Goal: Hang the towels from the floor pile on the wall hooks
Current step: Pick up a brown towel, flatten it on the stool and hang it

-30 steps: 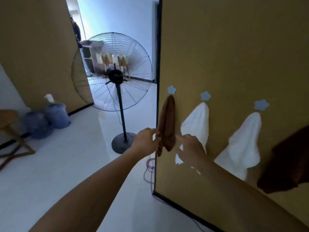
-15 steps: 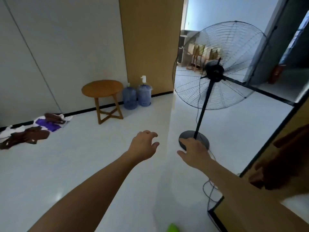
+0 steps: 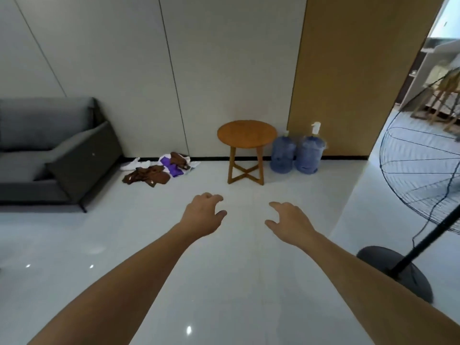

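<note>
A pile of towels [image 3: 159, 170] lies on the floor against the far wall, between the sofa and the stool: brown ones in front, a purple one and white ones behind. My left hand [image 3: 202, 215] and my right hand [image 3: 290, 224] are stretched out in front of me above the bare floor, well short of the pile. Both have loosely curled fingers and hold nothing. The wall hooks and the hung towels are out of view.
A grey sofa [image 3: 49, 150] stands at the left. A round wooden stool [image 3: 246, 134] and two blue water bottles [image 3: 296, 153] stand by the far wall. A tall pedestal fan [image 3: 420, 180] with a dark base [image 3: 395, 270] is at my right.
The view has swung left, away from the wall with the hooks, to the room with the floor pile. Both hands have let go of the hung brown towel and now hold nothing.
</note>
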